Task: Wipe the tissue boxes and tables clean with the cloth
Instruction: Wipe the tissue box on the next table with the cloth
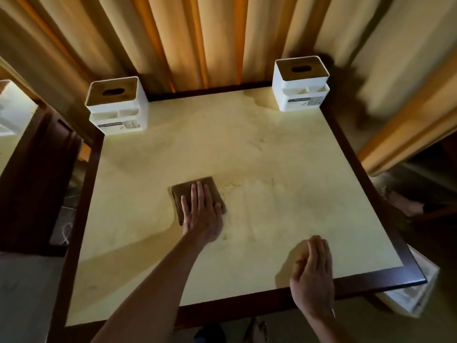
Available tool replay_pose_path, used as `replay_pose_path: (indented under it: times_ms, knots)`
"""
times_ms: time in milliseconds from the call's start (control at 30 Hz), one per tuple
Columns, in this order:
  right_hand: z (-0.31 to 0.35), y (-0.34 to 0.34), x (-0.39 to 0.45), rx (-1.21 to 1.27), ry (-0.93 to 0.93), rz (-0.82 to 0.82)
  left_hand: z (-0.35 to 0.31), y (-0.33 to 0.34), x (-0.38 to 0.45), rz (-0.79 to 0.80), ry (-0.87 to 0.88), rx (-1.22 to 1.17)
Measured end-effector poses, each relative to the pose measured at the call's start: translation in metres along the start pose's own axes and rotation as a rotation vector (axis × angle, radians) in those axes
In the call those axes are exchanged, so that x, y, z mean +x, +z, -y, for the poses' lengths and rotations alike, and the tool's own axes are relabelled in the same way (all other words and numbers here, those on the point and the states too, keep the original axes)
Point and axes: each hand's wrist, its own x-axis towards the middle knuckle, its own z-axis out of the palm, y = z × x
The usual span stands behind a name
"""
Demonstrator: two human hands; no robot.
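Note:
A folded brown cloth lies flat on the cream table top, a little left of its middle. My left hand presses on it with straight fingers. My right hand hovers over the table's near right edge, fingers relaxed and together, holding nothing. One white tissue box with a brown lid stands at the far left corner. A second white tissue box stands at the far right corner.
The table has a dark wooden rim. Orange curtains hang right behind it. Another table with a white box shows at the left edge. A person's bare foot is on the floor to the right. My own feet are below.

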Motion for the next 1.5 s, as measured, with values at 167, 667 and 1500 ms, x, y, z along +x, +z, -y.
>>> replay_pose_path:
  times_ms: [167, 667, 1500]
  knots:
    - [0.000, -0.003, 0.001, 0.015, 0.013, 0.023, -0.067, 0.010, 0.050, 0.066, 0.118, 0.042]
    - [0.004, -0.006, 0.002, 0.020, -0.005, 0.005, -0.060, 0.020, -0.066, 0.098, 0.394, 0.038]
    - [0.122, -0.018, 0.034, 0.258, -0.569, 0.215, 0.087, -0.072, -0.113, 0.097, 0.306, 0.121]
